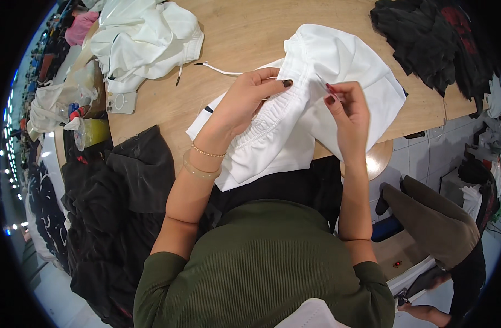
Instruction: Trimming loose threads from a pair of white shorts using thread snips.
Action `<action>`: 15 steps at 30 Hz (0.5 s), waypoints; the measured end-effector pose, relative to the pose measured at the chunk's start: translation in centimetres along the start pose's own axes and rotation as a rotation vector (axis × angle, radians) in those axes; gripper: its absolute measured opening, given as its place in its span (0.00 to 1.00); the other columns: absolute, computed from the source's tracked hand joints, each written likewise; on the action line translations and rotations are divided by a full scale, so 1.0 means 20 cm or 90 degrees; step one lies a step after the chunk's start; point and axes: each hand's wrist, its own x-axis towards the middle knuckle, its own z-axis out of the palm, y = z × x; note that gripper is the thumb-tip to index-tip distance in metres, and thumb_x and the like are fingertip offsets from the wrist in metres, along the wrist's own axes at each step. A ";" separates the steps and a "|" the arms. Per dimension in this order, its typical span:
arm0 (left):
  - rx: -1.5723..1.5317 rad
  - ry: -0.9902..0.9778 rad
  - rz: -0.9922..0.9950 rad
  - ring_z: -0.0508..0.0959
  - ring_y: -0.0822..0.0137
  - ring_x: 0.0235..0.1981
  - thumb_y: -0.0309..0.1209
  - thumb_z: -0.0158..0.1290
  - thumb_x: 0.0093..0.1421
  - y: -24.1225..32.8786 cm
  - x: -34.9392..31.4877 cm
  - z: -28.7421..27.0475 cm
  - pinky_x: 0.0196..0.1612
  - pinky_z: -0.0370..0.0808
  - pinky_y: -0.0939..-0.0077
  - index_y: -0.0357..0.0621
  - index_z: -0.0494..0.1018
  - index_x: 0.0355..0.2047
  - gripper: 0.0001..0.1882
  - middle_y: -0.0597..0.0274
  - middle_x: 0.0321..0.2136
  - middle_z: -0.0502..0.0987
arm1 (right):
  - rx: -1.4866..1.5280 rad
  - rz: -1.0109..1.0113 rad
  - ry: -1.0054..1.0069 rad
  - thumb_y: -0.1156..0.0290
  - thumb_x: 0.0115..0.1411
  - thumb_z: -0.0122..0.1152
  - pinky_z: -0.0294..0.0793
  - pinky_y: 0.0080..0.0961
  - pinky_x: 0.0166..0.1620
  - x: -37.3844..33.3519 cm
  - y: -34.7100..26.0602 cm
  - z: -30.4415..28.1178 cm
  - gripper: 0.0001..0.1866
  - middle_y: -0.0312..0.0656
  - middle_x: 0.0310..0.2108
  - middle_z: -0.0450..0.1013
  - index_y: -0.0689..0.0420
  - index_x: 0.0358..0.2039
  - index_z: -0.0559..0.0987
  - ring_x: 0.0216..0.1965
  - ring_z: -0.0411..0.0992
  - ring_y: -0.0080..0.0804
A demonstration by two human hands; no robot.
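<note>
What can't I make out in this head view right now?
- Right hand: whatever its fingertips pinch at the white shorts' waistband is too small to tell.
- White drawstring: its far end runs under the left hand.
- Black garment pile: cut off by the fisheye rim.

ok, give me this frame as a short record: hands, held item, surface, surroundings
left hand: grips the elastic waistband of the white fabric shorts, fingers curled over it
right hand: pinches the same waistband, further right
white drawstring cord: trails left from the shorts, dark tip
surface: light wooden tabletop
left of shorts: heap of white garments
far right: pile of black garments
lower left: black cloth draped off the table edge
</note>
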 end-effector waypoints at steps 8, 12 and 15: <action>-0.048 0.004 0.014 0.76 0.77 0.36 0.26 0.48 0.61 0.03 -0.07 0.07 0.42 0.73 0.84 0.32 0.69 0.49 0.16 0.63 0.38 0.77 | -0.261 -0.154 0.057 0.79 0.49 0.68 0.72 0.17 0.36 -0.08 -0.14 -0.06 0.11 0.39 0.28 0.71 0.65 0.29 0.72 0.30 0.70 0.21; -0.111 0.008 0.016 0.77 0.77 0.35 0.24 0.52 0.59 0.04 -0.07 0.07 0.39 0.74 0.85 0.31 0.71 0.45 0.14 0.61 0.36 0.78 | -0.258 -0.172 0.058 0.78 0.47 0.69 0.72 0.18 0.34 -0.08 -0.15 -0.03 0.13 0.39 0.27 0.70 0.65 0.29 0.72 0.29 0.70 0.24; -0.119 0.007 0.012 0.77 0.76 0.35 0.24 0.51 0.59 0.03 -0.07 0.07 0.40 0.74 0.85 0.31 0.71 0.45 0.14 0.61 0.37 0.78 | -0.261 -0.195 0.058 0.78 0.46 0.70 0.72 0.18 0.33 -0.07 -0.15 -0.02 0.14 0.39 0.27 0.70 0.64 0.29 0.72 0.28 0.69 0.24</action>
